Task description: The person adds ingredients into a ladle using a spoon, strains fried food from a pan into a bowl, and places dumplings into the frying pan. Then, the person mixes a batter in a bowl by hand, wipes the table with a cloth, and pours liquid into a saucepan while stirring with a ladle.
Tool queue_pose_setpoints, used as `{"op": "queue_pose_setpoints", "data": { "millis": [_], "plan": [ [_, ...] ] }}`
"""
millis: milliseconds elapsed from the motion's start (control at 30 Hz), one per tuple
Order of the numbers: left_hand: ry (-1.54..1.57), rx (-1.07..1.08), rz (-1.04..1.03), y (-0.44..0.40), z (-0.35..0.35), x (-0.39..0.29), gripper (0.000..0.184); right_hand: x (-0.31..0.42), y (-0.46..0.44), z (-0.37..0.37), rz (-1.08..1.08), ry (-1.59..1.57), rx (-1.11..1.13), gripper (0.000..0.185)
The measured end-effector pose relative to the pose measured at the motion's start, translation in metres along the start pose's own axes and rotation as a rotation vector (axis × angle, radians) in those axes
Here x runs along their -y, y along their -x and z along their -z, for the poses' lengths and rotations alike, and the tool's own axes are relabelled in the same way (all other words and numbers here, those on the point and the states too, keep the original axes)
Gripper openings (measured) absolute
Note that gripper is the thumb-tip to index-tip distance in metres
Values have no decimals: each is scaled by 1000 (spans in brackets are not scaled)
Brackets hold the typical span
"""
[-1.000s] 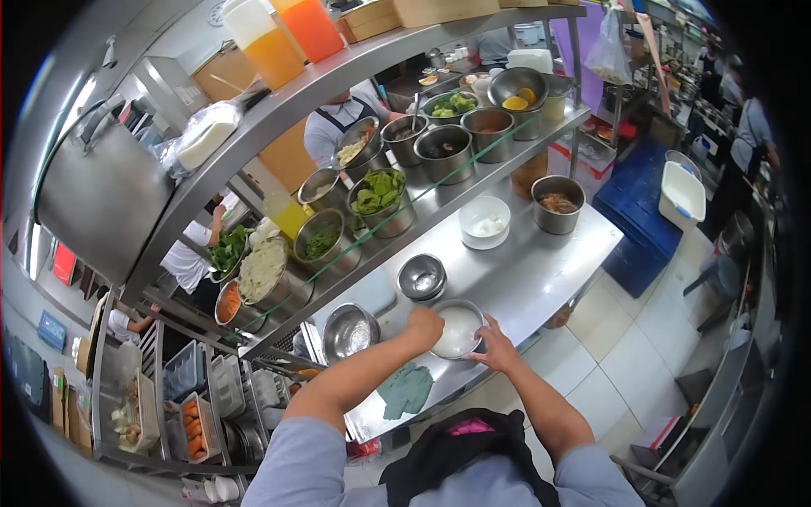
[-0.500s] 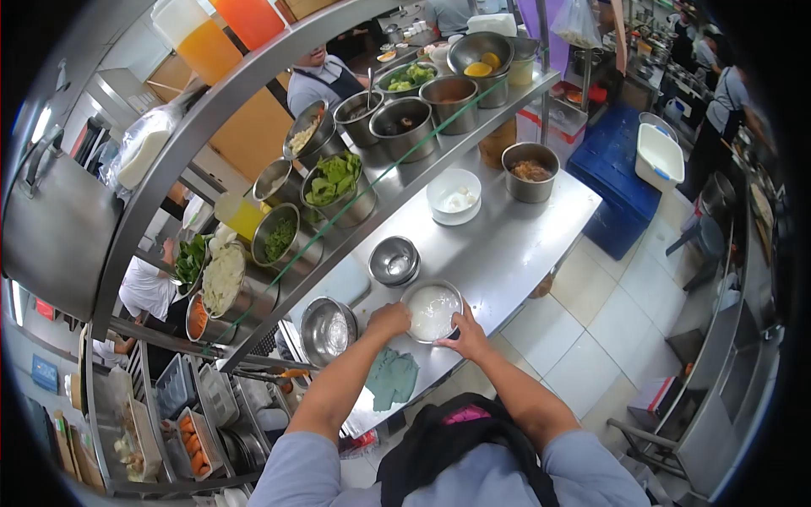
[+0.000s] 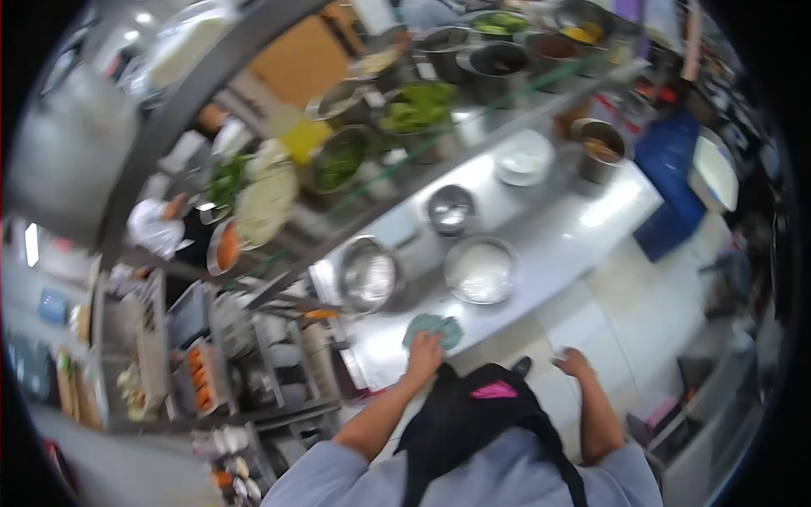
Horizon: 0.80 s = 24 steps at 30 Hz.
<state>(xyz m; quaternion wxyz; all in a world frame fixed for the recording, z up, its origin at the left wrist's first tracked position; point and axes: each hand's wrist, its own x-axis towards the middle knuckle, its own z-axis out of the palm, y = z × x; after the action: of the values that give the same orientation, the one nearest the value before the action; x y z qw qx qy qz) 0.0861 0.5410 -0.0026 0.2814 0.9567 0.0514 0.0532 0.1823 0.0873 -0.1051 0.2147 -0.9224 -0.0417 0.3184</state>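
At the table's front edge my left hand (image 3: 425,350) grips a bunched green cloth (image 3: 443,329). My right hand (image 3: 574,362) is off to the right above the floor, away from the table. Its fingers look curled, but blur hides whether anything is in them. A round steel bowl (image 3: 481,300) with white contents stands on the steel table beyond the cloth, touched by neither hand. Left of it is a larger shiny steel bowl (image 3: 369,275). Behind is a smaller steel bowl (image 3: 450,209).
A steel shelf (image 3: 473,160) with several food containers runs above the table's far side. A white bowl (image 3: 522,159) and a steel pot (image 3: 601,152) stand farther along the table. On the right is a blue bin (image 3: 672,186); at left, a rack of trays (image 3: 200,372).
Both hands have let go of the bowl with white contents. My left hand has moved to the cloth and bunched it. My right hand has swung right, off the table. The view has shifted and blurred.
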Motion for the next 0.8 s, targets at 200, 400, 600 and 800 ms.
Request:
{"op": "queue_pose_setpoints", "data": {
  "millis": [200, 400, 600, 800],
  "plan": [
    [377, 389, -162, -35, -42, -127, 45, 160, 56, 55, -219, -1830, 474, 58],
    [360, 390, -172, -52, 5, -163, 49, 161, -5, 60, 124, -956, -296, 51],
    [400, 307, 13, -14, 23, -109, 34, 178, -45, 58, 557, 213, -471, 47],
    [480, 350, 323, 35, 23, -77, 32, 128, -144, 155, 337, 314, -658, 52]
  ]
}}
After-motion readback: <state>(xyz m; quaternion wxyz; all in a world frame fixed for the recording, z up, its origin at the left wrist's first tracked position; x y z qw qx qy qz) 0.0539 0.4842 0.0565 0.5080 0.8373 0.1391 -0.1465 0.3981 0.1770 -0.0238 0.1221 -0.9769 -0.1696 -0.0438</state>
